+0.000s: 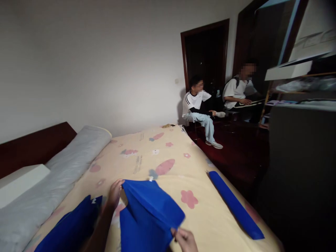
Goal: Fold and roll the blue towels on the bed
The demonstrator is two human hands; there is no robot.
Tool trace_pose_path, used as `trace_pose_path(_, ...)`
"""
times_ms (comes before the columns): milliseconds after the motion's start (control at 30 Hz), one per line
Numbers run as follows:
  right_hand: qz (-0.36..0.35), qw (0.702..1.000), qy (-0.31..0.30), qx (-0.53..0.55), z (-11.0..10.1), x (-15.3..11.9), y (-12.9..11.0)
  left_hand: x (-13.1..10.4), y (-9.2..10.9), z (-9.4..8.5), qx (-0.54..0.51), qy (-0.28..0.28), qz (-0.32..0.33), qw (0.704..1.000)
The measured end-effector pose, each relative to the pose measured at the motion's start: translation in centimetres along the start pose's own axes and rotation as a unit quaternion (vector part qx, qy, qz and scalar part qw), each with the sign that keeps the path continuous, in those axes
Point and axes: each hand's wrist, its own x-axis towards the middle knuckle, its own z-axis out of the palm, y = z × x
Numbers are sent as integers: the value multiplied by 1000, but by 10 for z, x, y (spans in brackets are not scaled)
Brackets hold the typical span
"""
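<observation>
A piece of blue cloth (149, 213) is stretched between my two hands above the bed, partly folded over itself. With its fingers closed, my left hand (115, 191) pinches the cloth's upper left corner. My right hand (185, 238) grips the lower right edge between thumb and fingers. What kind of item the cloth is I cannot tell. Beside my left forearm lies a darker blue cloth bundle (70, 225) with a small white tag. To the right, a long narrow folded blue strip (235, 204) rests along the bed's edge.
The bed (168, 147) has a yellow sheet with pink prints. A long grey pillow (81, 154) and a white box (22, 180) lie at the left by the dark headboard (39, 145). Two people sit beyond the bed. A shelf (301, 84) stands at the right.
</observation>
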Motion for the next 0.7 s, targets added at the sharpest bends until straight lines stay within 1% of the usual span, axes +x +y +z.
trace_pose_path(67,-20,1000,15,19,-15,-4,-23,-13,24,-30,-52,33,1,998)
trace_pose_path(133,-46,998,45,22,-26,3,-57,-29,47,-50,-124,47,-14,991)
trace_pose_path(233,-90,994,54,27,-37,20,-115,-58,80,-66,-228,49,-47,971)
trace_pose_path(333,-113,992,33,39,-45,31,-161,-85,113,-78,-281,50,-56,957)
trace_pose_path(433,-123,991,29,38,-54,36,-190,-108,144,-89,-314,33,-58,947)
trace_pose_path(533,-141,989,39,37,-64,37,-213,-123,169,-98,-312,10,-45,949)
trace_pose_path(600,-156,987,33,21,-70,38,-229,-128,181,-104,-306,4,-32,951)
trace_pose_path(700,-177,984,9,-17,-73,37,-252,-129,190,-114,-286,4,-11,958)
